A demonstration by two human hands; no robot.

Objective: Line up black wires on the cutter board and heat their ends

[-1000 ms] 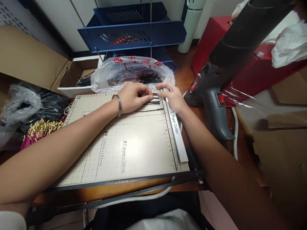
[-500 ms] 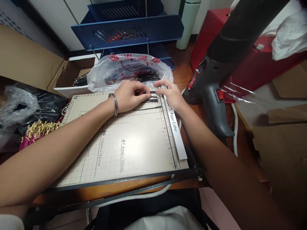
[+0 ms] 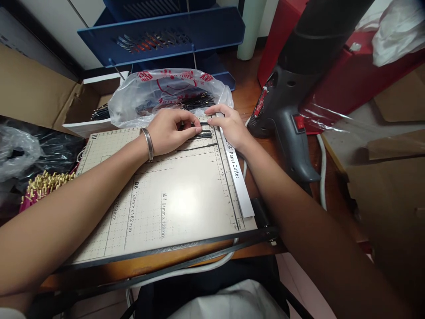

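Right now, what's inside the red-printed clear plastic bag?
Thin black cords lie bunched in the clear plastic bag; whatever is beneath them is covered and can't be seen.

The cutting board (image 3: 189,190) is cream with black lines and numbers. The clear bag (image 3: 133,95) has red print. The rack (image 3: 162,37) is blue, the cords (image 3: 201,136) black, the bracelet (image 3: 146,144) silver, the table (image 3: 244,95) brown.

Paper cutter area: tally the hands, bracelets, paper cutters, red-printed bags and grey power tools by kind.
Hands: 2, left hand and right hand
Bracelet: 1
Paper cutter: 1
Red-printed bag: 1
Grey power tool: 1
Total: 6
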